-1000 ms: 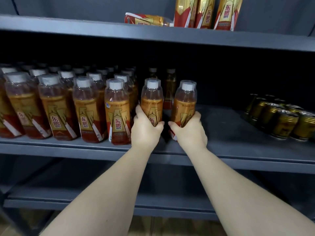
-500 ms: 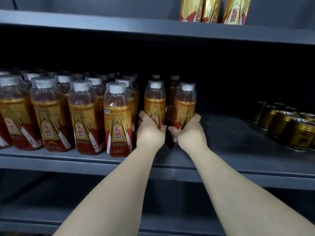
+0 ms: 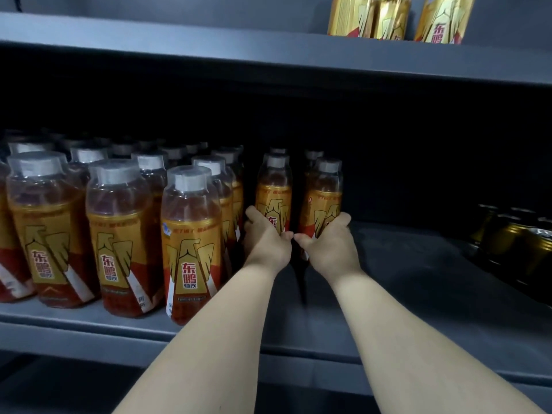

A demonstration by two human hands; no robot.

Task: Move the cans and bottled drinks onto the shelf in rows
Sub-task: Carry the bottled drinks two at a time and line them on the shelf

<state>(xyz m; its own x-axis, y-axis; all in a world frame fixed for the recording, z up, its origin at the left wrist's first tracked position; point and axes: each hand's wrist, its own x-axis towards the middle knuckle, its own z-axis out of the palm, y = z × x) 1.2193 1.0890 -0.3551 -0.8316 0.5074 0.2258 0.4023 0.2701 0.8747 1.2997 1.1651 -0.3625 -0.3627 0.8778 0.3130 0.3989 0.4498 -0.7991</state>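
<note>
Pushed deeper toward the shelf's (image 3: 403,294) back edge than a second ago: left bottle (image 3: 273,192) clasped low in left hand (image 3: 265,240), right bottle (image 3: 324,198) in right hand (image 3: 328,246), both upright, dead ahead, just right of stocked rows (image 3: 191,234).

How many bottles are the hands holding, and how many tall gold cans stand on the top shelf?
Held bottles: 2, one per hand, left hand and right hand.
Tall gold cans on top shelf: 3.
Total: 5.
</note>
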